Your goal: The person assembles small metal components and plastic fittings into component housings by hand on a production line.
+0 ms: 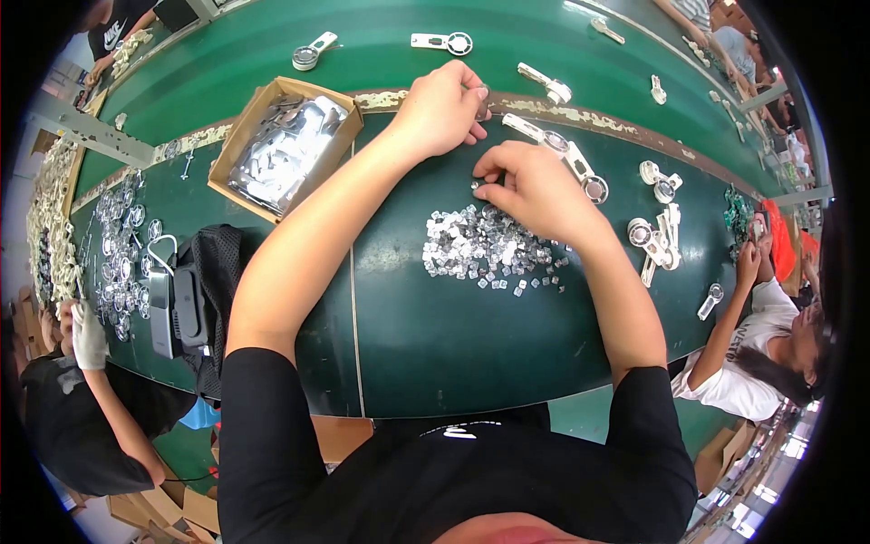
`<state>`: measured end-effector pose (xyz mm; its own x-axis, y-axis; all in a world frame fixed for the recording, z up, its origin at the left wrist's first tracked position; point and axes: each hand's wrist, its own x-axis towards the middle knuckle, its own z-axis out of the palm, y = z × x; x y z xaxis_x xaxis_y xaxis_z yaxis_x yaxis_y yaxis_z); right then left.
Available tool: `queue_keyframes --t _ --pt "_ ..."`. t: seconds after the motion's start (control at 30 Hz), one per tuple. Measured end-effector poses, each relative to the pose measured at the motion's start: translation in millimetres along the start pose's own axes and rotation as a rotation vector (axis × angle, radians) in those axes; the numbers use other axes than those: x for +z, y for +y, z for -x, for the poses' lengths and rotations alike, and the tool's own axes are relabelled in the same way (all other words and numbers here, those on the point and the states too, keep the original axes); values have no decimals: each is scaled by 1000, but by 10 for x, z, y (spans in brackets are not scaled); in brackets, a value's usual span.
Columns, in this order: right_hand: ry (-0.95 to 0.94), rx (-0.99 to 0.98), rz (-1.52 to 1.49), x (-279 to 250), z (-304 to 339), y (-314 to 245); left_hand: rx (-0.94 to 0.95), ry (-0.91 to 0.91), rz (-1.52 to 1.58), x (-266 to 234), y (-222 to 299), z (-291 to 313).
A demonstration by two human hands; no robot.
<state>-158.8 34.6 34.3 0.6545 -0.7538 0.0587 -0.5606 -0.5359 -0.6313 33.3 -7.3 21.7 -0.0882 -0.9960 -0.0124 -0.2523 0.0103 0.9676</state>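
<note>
Our right hand (548, 190) has thumb and forefinger pinching a small piece (475, 185) just beyond the far edge of the pile (489, 249) on the bench (435, 354), while our left hand (439, 113) is ahead of it, fingers curled by a dark bit (482, 102), though we cannot tell whether that grip presses on it. Something so tiny could slip if our fingertips squeezed off-centre, and among the loose pieces we might lose track of it. With white parts (580, 163) close beside our right hand, a careless sideways sweep could knock them askew.
</note>
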Motion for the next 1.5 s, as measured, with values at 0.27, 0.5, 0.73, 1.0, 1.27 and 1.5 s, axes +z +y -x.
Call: queue_keyframes --t 0.27,0.5,0.73,1.0,1.27,1.5 --pt "30 -54 124 134 29 44 15 -77 149 34 -227 -49" --pt "168 -291 421 123 -9 107 46 -63 220 37 -294 -94" --pt "84 -300 233 -60 15 136 70 -68 236 27 -330 -113" --pt "64 -23 65 -342 47 54 94 -66 202 28 -371 -126" --pt "47 249 150 -197 26 -14 104 -34 177 37 -369 -120" --pt "80 192 215 0 45 98 108 -102 152 36 -336 -100"
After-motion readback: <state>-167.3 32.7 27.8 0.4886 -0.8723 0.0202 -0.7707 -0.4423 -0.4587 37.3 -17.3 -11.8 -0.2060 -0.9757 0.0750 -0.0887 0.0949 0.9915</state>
